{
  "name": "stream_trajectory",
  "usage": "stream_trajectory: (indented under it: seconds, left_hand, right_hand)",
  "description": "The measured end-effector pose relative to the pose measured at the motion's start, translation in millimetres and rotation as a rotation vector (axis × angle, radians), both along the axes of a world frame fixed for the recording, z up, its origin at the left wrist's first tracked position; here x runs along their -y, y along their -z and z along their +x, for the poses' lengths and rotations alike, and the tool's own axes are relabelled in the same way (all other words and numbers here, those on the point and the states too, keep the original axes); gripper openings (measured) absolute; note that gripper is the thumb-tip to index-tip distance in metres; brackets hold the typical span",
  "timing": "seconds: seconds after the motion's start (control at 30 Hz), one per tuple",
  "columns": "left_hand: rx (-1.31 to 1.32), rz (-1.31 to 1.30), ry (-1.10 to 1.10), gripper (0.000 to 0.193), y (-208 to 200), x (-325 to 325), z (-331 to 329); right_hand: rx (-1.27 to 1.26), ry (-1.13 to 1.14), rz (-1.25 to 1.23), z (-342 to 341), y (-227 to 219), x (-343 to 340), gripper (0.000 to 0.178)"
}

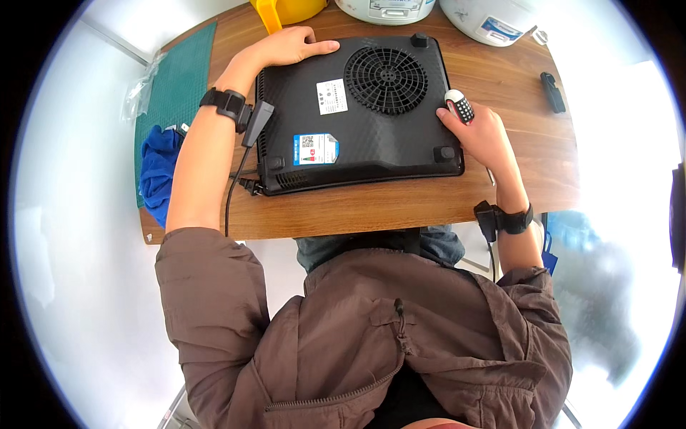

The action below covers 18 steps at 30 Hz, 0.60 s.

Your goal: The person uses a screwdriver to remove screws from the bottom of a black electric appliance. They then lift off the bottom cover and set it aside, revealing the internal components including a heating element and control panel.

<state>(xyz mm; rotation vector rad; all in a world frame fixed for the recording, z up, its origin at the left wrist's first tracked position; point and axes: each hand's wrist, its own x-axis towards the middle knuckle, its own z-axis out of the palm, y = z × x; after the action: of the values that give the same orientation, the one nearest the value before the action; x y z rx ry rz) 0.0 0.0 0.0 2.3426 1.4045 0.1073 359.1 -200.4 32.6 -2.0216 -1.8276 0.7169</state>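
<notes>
An induction cooker [386,146] lies upside down on the wooden table, its black underside, round fan grille [386,80], labels and rubber feet facing up. My left hand [289,47] is closed over its far left edge, thumb lying on the underside. At the right edge, my right hand [482,132] is closed round a hand tool [464,109] with a white and black dotted handle, while the thumb tip touches the cooker's side. A thin metallic piece shows below that palm; whether it belongs to the tool I cannot tell. The cooker's plug [251,187] sits by its near left corner.
A green cutting mat [179,82] and a crumpled blue cloth [160,168] lie at the left. Along the back stand a yellow container [296,10] and two white appliances [386,10]. A small black object [552,93] is at the far right. Cables run from both wrist straps.
</notes>
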Motion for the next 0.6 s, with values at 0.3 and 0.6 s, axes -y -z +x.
stream_trajectory:
  seconds: [0.3,0.6]
  left_hand:
    - [0.026,0.02,-0.011,0.1,-6.9,-4.7,-5.0]
    - [0.004,0.039,0.009,0.072,7.7,-0.5,-4.8]
  right_hand:
    - [0.01,-0.02,0.246,-2.7,13.3,4.9,0.053]
    - [-0.609,-0.078,0.654,15.7,-7.0,25.8,0.043]
